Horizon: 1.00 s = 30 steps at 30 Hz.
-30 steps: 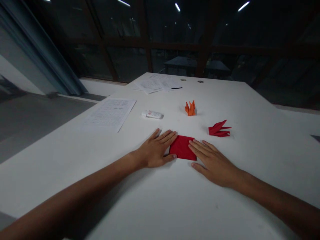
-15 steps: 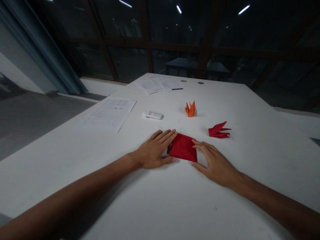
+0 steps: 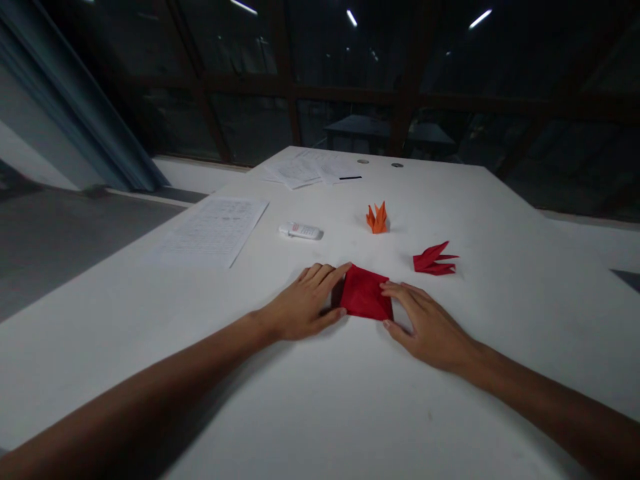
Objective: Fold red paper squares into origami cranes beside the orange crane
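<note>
A red folded paper square (image 3: 367, 293) lies on the white table between my two hands, with faint creases on its surface. My left hand (image 3: 307, 303) holds its left side, the index fingertip at the upper left corner and the thumb at the lower left. Along the opposite side, my right hand (image 3: 425, 327) grips the paper, forefinger on the right edge and thumb at the lower right corner. Beyond my right hand rests a red origami piece (image 3: 434, 260) with pointed tips. An orange origami piece (image 3: 377, 219) stands farther back.
A white capped bottle or tube (image 3: 300, 231) lies beyond my left hand. To the left is a printed sheet (image 3: 215, 230). More papers (image 3: 305, 168) and a dark pen-like stick (image 3: 350, 178) are at the far end, near two small round discs. Dark windows (image 3: 345, 53) rise behind the white table (image 3: 320, 413).
My left hand's fingers, earlier laid flat and straight, are now more bent, with the index finger on the paper's corner. My right hand stays nearly in place. The view has shifted slightly.
</note>
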Each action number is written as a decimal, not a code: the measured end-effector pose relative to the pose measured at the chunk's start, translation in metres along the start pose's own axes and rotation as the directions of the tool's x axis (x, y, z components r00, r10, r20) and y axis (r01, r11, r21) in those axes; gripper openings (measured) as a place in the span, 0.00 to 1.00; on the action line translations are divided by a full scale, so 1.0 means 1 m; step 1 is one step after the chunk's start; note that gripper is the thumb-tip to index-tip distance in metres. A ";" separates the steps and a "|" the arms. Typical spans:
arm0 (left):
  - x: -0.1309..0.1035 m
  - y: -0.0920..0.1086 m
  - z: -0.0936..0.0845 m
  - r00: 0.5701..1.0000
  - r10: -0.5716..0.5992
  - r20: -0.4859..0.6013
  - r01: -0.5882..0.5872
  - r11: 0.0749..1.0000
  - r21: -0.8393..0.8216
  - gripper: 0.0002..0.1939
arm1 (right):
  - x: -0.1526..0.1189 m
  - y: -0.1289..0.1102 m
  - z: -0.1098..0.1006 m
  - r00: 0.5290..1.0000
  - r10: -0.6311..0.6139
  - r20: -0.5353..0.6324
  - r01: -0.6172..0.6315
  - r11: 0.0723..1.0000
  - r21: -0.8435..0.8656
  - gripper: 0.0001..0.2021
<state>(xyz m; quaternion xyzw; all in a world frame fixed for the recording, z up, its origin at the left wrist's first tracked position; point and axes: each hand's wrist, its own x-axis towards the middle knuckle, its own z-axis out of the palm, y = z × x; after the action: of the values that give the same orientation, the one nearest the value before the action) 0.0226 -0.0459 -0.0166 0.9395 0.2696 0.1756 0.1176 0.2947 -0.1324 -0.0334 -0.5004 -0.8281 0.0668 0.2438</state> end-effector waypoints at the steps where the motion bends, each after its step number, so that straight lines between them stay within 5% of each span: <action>1: 0.001 0.000 0.000 1.000 0.001 -0.004 -0.001 1.000 -0.006 0.38 | 0.000 0.000 0.000 1.000 -0.009 0.004 0.009 1.000 -0.004 0.24; 6: 0.006 0.007 0.006 0.998 0.028 -0.056 -0.030 0.999 -0.045 0.26 | 0.000 -0.001 0.001 1.000 -0.027 0.000 0.027 0.999 -0.034 0.20; 9: 0.006 0.019 0.011 0.994 0.083 -0.068 -0.093 0.983 -0.156 0.35 | 0.000 -0.004 0.003 1.000 0.024 -0.019 -0.024 1.000 -0.001 0.15; 13: 0.003 0.031 0.014 0.971 0.230 0.059 -0.212 0.952 -0.220 0.48 | 0.001 -0.005 0.006 0.978 0.206 -0.023 -0.200 0.968 0.155 0.15; 20: 0.000 0.026 0.014 0.963 0.252 0.094 -0.234 0.958 -0.166 0.47 | 0.002 0.002 0.005 0.886 0.423 -0.190 -0.312 0.847 0.430 0.26; 25: 0.001 0.023 0.005 0.975 0.192 0.111 -0.186 0.981 -0.062 0.23 | 0.003 0.007 0.000 0.896 0.424 -0.133 -0.278 0.769 0.576 0.28; 30: 0.001 0.023 0.001 0.985 0.149 0.081 -0.144 0.987 -0.066 0.12 | 0.000 0.010 -0.009 0.950 0.301 -0.083 -0.225 0.844 0.488 0.14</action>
<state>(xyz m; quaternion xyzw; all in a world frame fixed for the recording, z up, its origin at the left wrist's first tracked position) 0.0345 -0.0645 -0.0102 0.9595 0.1890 0.1514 0.1436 0.3072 -0.1283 -0.0288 -0.5384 -0.6882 0.2599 0.4110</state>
